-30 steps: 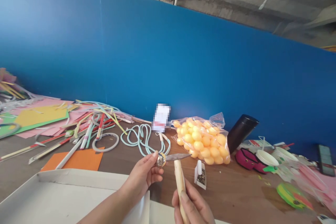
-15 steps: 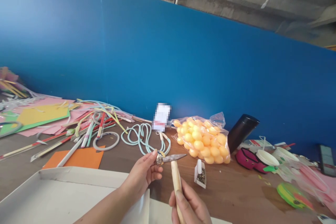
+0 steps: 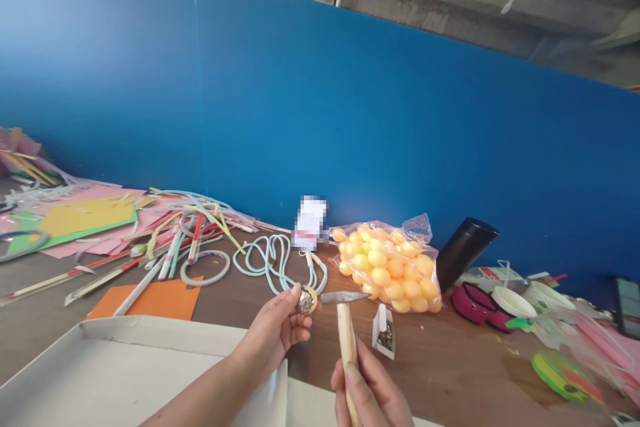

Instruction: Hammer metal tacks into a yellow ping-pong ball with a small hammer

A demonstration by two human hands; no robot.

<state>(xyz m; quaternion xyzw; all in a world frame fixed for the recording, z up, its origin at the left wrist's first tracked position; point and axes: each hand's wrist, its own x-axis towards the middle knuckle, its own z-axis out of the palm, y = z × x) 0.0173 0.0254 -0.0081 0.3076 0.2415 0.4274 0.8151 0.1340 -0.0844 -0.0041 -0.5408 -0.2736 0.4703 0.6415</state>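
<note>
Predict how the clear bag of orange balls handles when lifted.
Likely floppy: the clear plastic bag is wrinkled, with a loose top. Probably light for its size if the orange balls are hollow, as their table-tennis look suggests.

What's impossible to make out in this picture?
All in the head view:
Left side of the studded ball: hidden by the left hand.
Lower end of the hammer: covered by the right hand and cut off by the bottom edge.
Details on the white card: pixelated.
Pieces in the small white box: too small to identify.
Phone: partly cut off by the right edge.
</note>
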